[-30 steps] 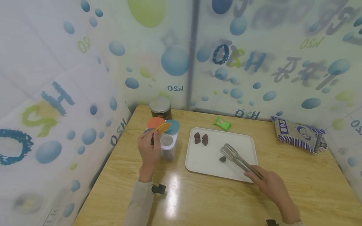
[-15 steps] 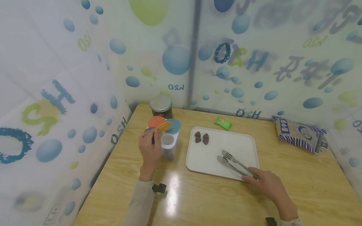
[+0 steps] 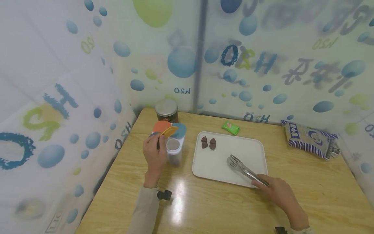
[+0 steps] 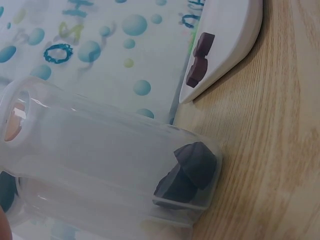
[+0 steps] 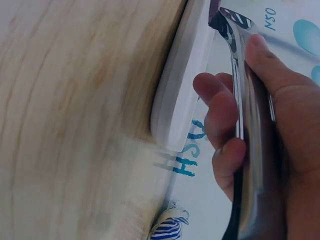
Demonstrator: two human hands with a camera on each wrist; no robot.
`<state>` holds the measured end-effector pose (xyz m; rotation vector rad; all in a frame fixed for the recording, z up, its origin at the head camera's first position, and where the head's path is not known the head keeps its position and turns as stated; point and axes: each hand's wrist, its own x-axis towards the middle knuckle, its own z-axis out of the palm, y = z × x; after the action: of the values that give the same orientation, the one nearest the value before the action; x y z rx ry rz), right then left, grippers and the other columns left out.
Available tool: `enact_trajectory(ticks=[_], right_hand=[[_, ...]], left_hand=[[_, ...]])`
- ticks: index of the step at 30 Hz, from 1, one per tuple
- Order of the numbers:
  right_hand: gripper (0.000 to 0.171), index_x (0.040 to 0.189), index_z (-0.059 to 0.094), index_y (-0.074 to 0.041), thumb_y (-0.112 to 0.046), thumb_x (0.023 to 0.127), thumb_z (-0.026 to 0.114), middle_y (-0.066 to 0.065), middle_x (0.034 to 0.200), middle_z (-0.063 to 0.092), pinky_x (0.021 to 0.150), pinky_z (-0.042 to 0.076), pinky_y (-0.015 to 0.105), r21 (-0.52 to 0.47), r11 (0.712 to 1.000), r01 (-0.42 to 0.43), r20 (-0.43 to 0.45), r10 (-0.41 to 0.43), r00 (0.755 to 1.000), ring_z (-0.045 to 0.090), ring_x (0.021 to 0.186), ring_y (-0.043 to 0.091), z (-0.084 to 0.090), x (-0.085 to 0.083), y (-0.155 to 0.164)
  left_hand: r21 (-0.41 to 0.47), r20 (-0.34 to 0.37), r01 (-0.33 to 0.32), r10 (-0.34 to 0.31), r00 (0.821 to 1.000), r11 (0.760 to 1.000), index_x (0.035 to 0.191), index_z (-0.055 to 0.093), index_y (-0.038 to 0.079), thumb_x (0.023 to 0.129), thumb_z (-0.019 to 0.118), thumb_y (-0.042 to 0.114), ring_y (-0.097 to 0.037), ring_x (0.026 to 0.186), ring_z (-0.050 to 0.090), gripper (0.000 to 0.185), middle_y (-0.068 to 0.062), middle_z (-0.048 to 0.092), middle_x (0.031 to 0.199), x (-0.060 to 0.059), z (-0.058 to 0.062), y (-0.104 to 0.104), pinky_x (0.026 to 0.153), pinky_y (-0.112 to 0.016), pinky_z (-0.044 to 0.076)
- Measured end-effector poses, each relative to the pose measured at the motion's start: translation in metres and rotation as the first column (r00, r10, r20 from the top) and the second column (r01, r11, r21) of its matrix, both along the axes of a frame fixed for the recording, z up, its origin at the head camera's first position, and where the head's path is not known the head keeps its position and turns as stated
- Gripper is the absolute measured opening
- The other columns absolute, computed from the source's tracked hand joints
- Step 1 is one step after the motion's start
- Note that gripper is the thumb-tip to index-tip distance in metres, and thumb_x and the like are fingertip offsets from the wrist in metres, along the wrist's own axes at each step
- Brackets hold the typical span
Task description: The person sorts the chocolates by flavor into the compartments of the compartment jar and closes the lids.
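My left hand (image 3: 155, 156) pinches the raised yellow lid (image 3: 170, 131) of a clear container (image 3: 174, 156) with several coloured lids; the compartment under it stands uncovered. Dark chocolate-like pieces (image 4: 192, 170) lie at the bottom of that compartment in the left wrist view. In my right hand (image 3: 279, 191) are metal tongs (image 3: 245, 170), their tips nearly together low over the white tray (image 3: 204, 165). The right wrist view shows a dark piece (image 5: 218, 21) right at the tong tips; the head view hides it. Several brown pieces (image 3: 208, 143) sit on the tray's left part.
A round tin (image 3: 166, 109) stands behind the container. Beyond the tray lies a small green packet (image 3: 230, 127). A striped blue-and-white bag (image 3: 311, 138) is at the right back, near the patterned wall. All of this rests on a wooden table (image 3: 219, 208).
The tongs spread over the loose dark piece on the tray, then their tips came together again there. My left hand has stayed at the yellow lid.
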<state>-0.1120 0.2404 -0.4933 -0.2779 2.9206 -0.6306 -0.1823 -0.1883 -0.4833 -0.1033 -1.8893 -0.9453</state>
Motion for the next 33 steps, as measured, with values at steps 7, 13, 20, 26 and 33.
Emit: enact_trajectory(ticks=[7, 13, 20, 26, 33], right_hand=[[0.035, 0.121, 0.071, -0.016, -0.038, 0.096, 0.064, -0.013, 0.063, 0.053, 0.052, 0.037, 0.023, -0.061, 0.995, -0.076, -0.159, 0.065, 0.985, 0.042, 0.052, 0.000, 0.005, -0.007, -0.010], [0.029, 0.118, 0.072, -0.017, -0.033, 0.093, 0.069, -0.013, 0.074, 0.062, 0.055, 0.040, 0.024, -0.071, 0.987, -0.141, -0.270, 0.117, 0.956, 0.044, 0.057, -0.002, 0.013, -0.014, -0.025], [0.033, 0.119, 0.072, -0.012, -0.027, 0.090, 0.073, -0.006, 0.082, 0.071, 0.054, 0.038, 0.022, -0.081, 0.965, -0.250, -0.393, 0.199, 0.898, 0.041, 0.056, -0.003, 0.034, -0.026, -0.048], [0.034, 0.121, 0.071, -0.015, -0.031, 0.091, 0.071, -0.008, 0.084, 0.070, 0.056, 0.039, 0.021, -0.100, 0.954, -0.284, -0.375, 0.228, 0.899, 0.043, 0.058, -0.002, 0.049, -0.036, -0.075], [0.027, 0.117, 0.070, -0.025, -0.036, 0.093, 0.068, -0.016, 0.071, 0.057, 0.053, 0.034, 0.019, -0.129, 0.928, -0.351, -0.338, 0.291, 0.895, 0.037, 0.053, -0.003, 0.056, -0.043, -0.110]], left_hand=[[-0.003, 0.000, 0.003, -0.003, 1.000, 1.000, 0.092, 0.070, -0.006, 0.094, 0.061, 0.007, -0.037, 0.082, 0.069, 0.016, -0.021, 0.073, 0.086, 0.000, 0.000, -0.001, 0.085, -0.051, 0.045], [0.002, 0.014, 0.007, -0.007, 1.000, 1.000, 0.092, 0.071, -0.006, 0.094, 0.061, 0.007, -0.036, 0.082, 0.070, 0.017, -0.020, 0.074, 0.086, 0.001, 0.000, -0.001, 0.084, -0.050, 0.046], [-0.003, 0.001, -0.001, 0.001, 1.000, 1.000, 0.091, 0.071, -0.006, 0.094, 0.061, 0.006, -0.036, 0.081, 0.069, 0.015, -0.019, 0.074, 0.086, -0.001, 0.000, -0.002, 0.083, -0.050, 0.046], [-0.004, 0.012, 0.003, -0.003, 1.000, 1.000, 0.091, 0.070, -0.006, 0.094, 0.061, 0.006, -0.036, 0.082, 0.070, 0.016, -0.019, 0.074, 0.087, -0.001, 0.002, -0.002, 0.083, -0.050, 0.046], [-0.001, 0.020, -0.003, 0.003, 1.000, 1.000, 0.091, 0.070, -0.006, 0.093, 0.061, 0.006, -0.036, 0.083, 0.070, 0.016, -0.020, 0.074, 0.087, 0.001, 0.004, 0.000, 0.084, -0.050, 0.045]])
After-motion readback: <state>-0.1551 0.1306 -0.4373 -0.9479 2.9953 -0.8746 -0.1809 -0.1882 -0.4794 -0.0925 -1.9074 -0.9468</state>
